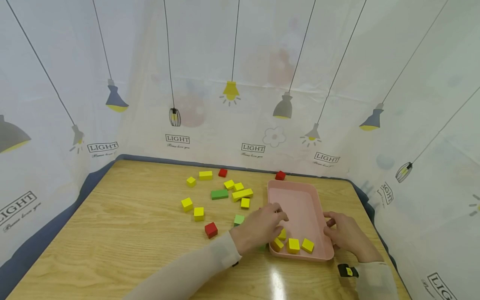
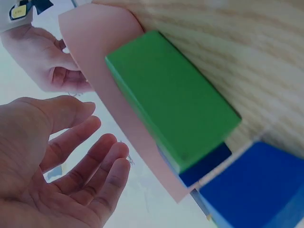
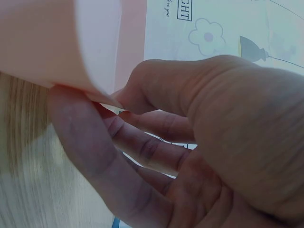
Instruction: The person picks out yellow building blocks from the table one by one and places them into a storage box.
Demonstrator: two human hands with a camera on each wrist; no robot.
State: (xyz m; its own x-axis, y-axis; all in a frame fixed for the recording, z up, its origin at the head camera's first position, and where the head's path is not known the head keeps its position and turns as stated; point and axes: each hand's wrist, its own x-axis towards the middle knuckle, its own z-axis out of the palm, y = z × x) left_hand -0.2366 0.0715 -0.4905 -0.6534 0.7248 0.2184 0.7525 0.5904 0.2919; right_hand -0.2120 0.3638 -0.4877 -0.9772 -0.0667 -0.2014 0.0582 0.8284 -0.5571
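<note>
A pink tray [image 1: 300,196] lies on the right side of the table, with several yellow blocks [image 1: 293,246] at its near end. My right hand [image 1: 348,233] pinches the tray's right wall; the right wrist view shows thumb and fingers at the tray edge [image 3: 38,38]. Over the tray's left rim hovers my left hand [image 1: 258,227], its fingers loosely bent and holding nothing. Close by it in the left wrist view, a green block [image 2: 171,99] and a blue block [image 2: 261,185] lie outside the tray wall [image 2: 104,28].
Left of the tray, yellow blocks [image 1: 198,214], a green block [image 1: 219,194] and a red block [image 1: 211,230] are scattered over the wooden table [image 1: 123,216]. Another red block [image 1: 280,175] sits behind the tray. A printed curtain [image 1: 210,137] encloses the table's back and sides.
</note>
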